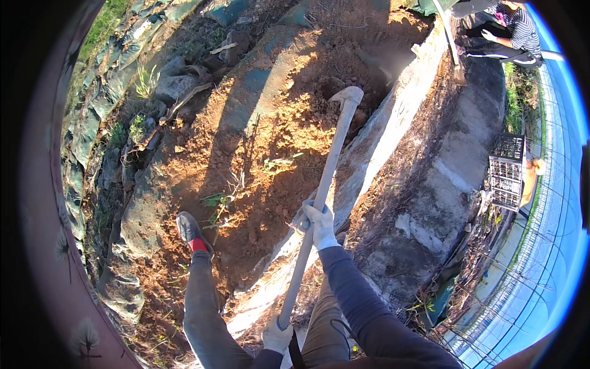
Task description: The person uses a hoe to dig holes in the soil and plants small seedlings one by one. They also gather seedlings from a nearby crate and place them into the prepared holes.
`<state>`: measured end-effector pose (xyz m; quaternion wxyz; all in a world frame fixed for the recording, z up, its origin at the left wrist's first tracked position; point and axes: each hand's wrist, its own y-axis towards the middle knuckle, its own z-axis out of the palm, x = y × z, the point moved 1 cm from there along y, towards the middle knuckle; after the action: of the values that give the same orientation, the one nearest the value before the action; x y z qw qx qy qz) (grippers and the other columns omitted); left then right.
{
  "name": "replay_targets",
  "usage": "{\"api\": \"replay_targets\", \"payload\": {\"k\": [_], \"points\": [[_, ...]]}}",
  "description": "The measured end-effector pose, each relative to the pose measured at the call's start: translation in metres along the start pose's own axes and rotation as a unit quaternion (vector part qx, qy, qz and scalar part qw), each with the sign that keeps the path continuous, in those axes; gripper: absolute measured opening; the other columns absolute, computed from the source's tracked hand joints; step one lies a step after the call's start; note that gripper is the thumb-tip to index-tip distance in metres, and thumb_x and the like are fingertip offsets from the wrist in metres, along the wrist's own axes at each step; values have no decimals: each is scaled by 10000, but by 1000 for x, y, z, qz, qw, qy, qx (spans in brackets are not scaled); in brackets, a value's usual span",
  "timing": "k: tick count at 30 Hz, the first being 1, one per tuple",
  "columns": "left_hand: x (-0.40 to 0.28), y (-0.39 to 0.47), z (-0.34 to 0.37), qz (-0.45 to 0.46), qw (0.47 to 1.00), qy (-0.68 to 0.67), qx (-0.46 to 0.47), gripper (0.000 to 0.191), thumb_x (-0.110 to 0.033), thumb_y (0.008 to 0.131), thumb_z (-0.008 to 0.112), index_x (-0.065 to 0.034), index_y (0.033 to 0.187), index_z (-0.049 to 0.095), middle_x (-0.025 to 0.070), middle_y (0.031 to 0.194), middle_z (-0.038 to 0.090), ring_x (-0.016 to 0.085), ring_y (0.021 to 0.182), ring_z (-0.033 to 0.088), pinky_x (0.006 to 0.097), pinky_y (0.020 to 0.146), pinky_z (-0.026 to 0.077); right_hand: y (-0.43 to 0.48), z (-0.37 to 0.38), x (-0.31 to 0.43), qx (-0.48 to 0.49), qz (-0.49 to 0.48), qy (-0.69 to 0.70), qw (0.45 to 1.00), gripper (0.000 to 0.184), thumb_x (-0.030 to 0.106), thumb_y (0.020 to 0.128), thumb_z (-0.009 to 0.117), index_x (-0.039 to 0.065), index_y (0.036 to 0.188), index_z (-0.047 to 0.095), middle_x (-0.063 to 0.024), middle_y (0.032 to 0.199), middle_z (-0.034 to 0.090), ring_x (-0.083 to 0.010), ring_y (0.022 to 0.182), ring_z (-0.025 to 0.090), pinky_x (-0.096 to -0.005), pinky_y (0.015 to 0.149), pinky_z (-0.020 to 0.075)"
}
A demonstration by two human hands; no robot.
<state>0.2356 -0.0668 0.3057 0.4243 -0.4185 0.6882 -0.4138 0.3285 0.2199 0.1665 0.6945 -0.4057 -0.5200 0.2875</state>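
Observation:
A mattock-like digging tool with a long pale handle (326,177) slants up the middle of the view. Its head (349,94) is over loose orange-brown soil (295,115), beside a darker hollow. My right hand (319,225), in a white glove, grips the handle about midway. Lower down, my left hand (277,336), also gloved, is closed around the handle's butt end near my legs. My shoe (189,229) with a red patch is planted on the soil at left. My other foot is mostly hidden behind my right forearm and the handle.
A pale sunlit strip (392,124) borders the soil on the right. Rocks (177,85) and torn green sheeting (85,138) lie left. At top right a person (523,34) in a striped top is near another long-handled tool (447,34). A black crate (504,173) stands by the greenhouse (548,198).

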Motion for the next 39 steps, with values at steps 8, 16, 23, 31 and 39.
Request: {"api": "replay_targets", "payload": {"k": [8,16,23,31,39], "points": [[13,27,1,99,991,-34,-88,251,-129,744,674,-26,972,653,189,883,671,350,838,661,416,771,515,-64,31,57,27,-95,33,995,203,97,870,619,27,1049,553,-29,628,478,-141,487,453,-304,459,426],[-31,93,7,70,997,-32,-7,246,-195,724,664,-49,920,629,180,794,667,349,765,663,416,706,521,63,26,46,-11,-29,-36,999,210,141,846,667,67,1012,562,-30,652,524,-136,485,485,-318,454,456],[18,4,27,15,1000,-3,11,275,-213,719,651,-58,945,633,186,800,672,333,797,674,421,746,527,-4,-20,0,24,-21,-23,999,148,131,844,657,47,925,566,-31,619,510,-137,449,464,-296,432,454],[1,69,8,130,989,-10,-64,270,-200,723,693,-59,947,638,172,821,672,332,795,669,419,745,523,-24,8,65,51,-154,32,986,157,99,872,618,38,1003,556,-33,623,506,-127,458,470,-295,445,438],[24,33,38,2,999,17,-28,314,-252,717,654,-71,972,624,165,792,673,346,810,666,449,783,511,30,-16,-4,31,-3,34,999,178,123,835,659,52,954,547,-40,622,495,-158,458,465,-330,423,433]]}}
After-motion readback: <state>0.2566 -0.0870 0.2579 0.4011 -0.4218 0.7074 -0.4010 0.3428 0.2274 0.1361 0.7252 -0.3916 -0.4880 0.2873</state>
